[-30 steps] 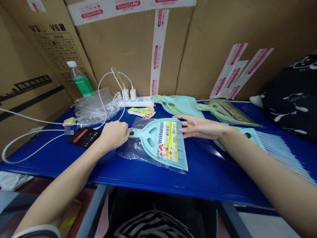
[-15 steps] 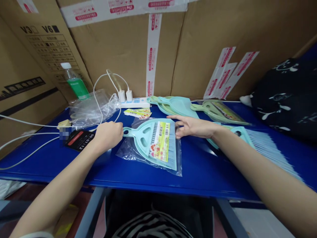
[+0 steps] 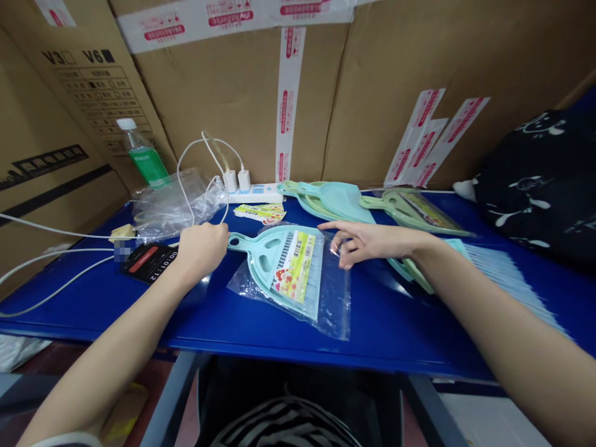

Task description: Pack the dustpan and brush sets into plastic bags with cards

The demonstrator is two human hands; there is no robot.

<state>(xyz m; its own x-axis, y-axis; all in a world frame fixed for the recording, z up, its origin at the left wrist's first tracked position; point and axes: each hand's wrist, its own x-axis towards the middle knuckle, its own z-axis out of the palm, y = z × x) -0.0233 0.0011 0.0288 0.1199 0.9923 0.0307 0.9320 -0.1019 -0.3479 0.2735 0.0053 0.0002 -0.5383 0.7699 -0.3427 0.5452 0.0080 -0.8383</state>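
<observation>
Head view: left hand (image 3: 205, 251) is gripping the dustpan (image 3: 258, 249) handle (image 3: 239, 243), right hand (image 3: 370, 241) pinching the plastic bag (image 3: 334, 304). Cardboard (image 3: 223, 81) is walling the blue table (image 3: 386, 329) at twelve o'clock.

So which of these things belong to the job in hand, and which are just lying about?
Seemingly the job:
light-blue dustpan-and-brush set, by the left hand
clear bag, by the right hand
probably the stacked dustpans and loose label cards

Seemingly lying about:
bottle
phone
power strip
patterned dark fabric
</observation>
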